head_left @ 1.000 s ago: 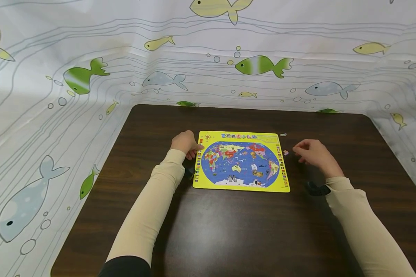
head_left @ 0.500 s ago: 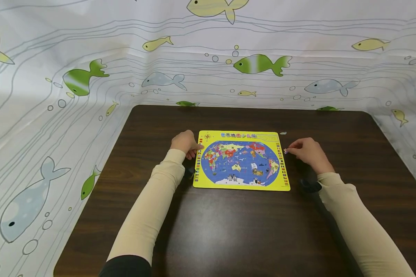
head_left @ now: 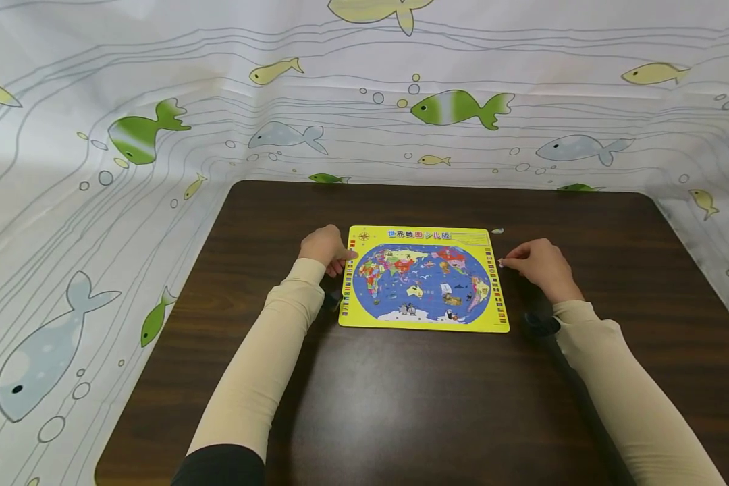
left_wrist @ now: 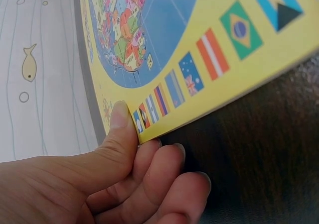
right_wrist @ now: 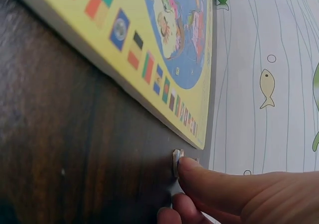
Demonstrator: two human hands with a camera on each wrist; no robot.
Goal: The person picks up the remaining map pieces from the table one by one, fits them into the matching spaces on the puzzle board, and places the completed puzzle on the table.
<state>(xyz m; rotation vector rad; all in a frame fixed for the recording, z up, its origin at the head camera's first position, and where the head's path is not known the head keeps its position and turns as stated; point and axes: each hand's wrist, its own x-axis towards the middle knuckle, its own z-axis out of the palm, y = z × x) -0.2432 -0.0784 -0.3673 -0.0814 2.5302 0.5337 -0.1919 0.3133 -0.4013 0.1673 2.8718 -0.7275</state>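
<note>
A yellow-bordered world map puzzle board (head_left: 486, 239) lies on the dark table, with rows of small flags down both sides. My left hand (head_left: 325, 247) holds its left edge, thumb on the yellow border and fingers curled below the edge, as the left wrist view shows. Just off the right edge, my right hand (head_left: 545, 268) pinches a small puzzle piece (right_wrist: 176, 160) between thumb and finger. The piece stands on its side, mostly covered by the thumb (right_wrist: 192, 167). Another small pale piece (head_left: 497, 231) lies near the board's top right corner.
The dark wood-grain table (head_left: 401, 398) extends all around the board. White fabric (head_left: 352, 74) printed with fish and wavy lines rises behind the table and along its sides.
My right hand has moved left to the small colourful piece beside the board and taken it between thumb and finger. The left hand stays at the board's left edge.
</note>
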